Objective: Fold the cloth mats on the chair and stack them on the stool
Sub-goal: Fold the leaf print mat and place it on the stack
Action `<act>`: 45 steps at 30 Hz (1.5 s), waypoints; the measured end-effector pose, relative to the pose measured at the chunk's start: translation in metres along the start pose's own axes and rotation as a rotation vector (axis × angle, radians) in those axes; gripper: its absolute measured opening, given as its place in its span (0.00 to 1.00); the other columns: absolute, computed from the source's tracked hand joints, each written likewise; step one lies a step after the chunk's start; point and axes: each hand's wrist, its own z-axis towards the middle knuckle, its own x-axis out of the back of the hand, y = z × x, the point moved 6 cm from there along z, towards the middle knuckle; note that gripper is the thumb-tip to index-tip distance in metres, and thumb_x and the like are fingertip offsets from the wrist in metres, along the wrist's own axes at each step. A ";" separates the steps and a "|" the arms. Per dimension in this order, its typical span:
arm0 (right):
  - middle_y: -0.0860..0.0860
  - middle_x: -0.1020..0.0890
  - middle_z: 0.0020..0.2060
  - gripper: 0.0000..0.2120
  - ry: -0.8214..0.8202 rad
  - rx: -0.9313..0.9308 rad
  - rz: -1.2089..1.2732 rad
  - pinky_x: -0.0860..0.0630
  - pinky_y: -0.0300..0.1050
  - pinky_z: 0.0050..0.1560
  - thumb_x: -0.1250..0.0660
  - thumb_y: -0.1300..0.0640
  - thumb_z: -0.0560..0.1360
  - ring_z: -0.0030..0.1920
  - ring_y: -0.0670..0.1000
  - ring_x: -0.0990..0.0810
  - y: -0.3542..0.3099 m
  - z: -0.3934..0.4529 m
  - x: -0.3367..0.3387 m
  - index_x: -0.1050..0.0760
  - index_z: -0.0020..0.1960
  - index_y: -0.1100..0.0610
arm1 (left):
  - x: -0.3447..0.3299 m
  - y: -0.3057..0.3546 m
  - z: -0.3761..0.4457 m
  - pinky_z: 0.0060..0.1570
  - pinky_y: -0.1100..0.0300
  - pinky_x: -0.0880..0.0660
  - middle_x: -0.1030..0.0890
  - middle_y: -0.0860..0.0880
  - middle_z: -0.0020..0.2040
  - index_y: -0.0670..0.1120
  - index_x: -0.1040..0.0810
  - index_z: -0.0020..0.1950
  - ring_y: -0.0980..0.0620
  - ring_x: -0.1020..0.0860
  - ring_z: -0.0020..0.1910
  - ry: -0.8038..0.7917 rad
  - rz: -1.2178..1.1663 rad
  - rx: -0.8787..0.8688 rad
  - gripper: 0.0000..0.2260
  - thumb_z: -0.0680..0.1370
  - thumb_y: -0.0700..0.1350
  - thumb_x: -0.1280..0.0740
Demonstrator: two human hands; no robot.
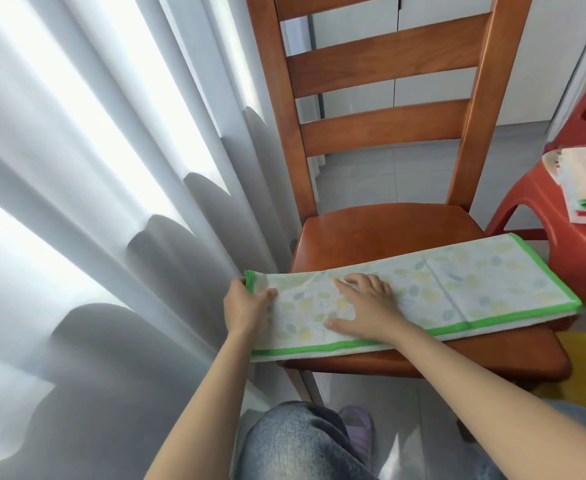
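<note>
- No text, label, brand, number or sign can be read anywhere in the head view.
</note>
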 end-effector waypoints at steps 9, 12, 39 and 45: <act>0.50 0.54 0.76 0.57 -0.161 0.077 -0.054 0.56 0.53 0.74 0.36 0.25 0.60 0.75 0.55 0.57 -0.030 0.008 -0.019 0.58 0.77 0.50 | 0.043 0.046 0.013 0.46 0.48 0.19 0.16 0.43 0.42 0.42 0.20 0.47 0.45 0.17 0.41 -0.173 0.010 -0.080 0.09 0.72 0.46 0.28; 0.50 0.51 0.76 0.49 -0.204 0.092 0.159 0.53 0.51 0.74 0.32 0.33 0.65 0.76 0.53 0.54 -0.027 -0.003 -0.009 0.51 0.77 0.51 | 0.045 0.072 0.011 0.48 0.53 0.20 0.17 0.42 0.43 0.38 0.19 0.48 0.45 0.18 0.41 -0.282 0.032 -0.080 0.11 0.74 0.46 0.30; 0.53 0.23 0.54 0.35 0.061 -0.400 0.506 0.26 0.44 0.53 0.29 0.35 0.63 0.51 0.50 0.24 0.116 -0.059 0.046 0.31 0.64 0.51 | -0.175 0.115 -0.083 0.42 0.50 0.19 0.18 0.40 0.49 0.40 0.34 0.66 0.47 0.18 0.38 -0.394 -0.059 -0.088 0.26 0.75 0.53 0.32; 0.53 0.26 0.54 0.22 0.207 -0.493 0.343 0.27 0.46 0.56 0.28 0.44 0.68 0.53 0.54 0.24 0.106 -0.056 0.040 0.29 0.58 0.49 | -0.161 0.119 -0.082 0.54 0.60 0.30 0.26 0.44 0.63 0.42 0.29 0.67 0.47 0.25 0.58 -0.261 0.167 -0.398 0.17 0.79 0.45 0.40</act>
